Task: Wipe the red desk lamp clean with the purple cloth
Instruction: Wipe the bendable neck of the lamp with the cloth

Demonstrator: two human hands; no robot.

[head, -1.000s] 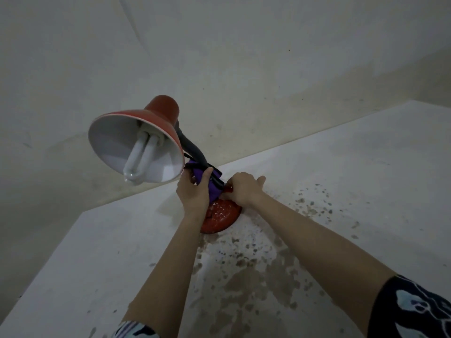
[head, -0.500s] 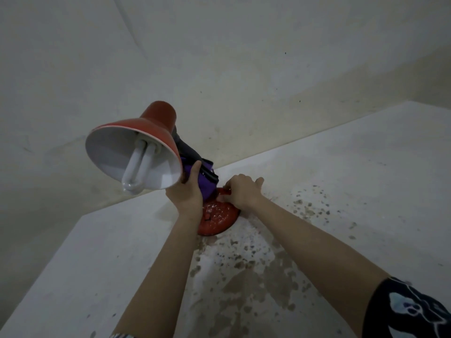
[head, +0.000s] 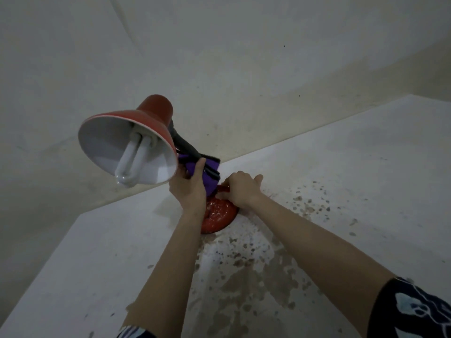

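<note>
I record a white table top [head: 366,181] across the lower frame, from 7 o'clock round to 3 o'clock; a large brown stain [head: 246,289] spreads over it at 6 o'clock, broken into blotches; a scatter of smaller brown specks [head: 310,206] lies at 4 o'clock, near the main patch; the table's far edge meets a pale wall [head: 244,64] filling the upper half; a faint crease [head: 128,30] runs down the wall at 11 o'clock; a dark dot [head: 284,46] marks it at 1 o'clock; a yellowish band [head: 305,113] discolours its foot at 2 o'clock.
</note>
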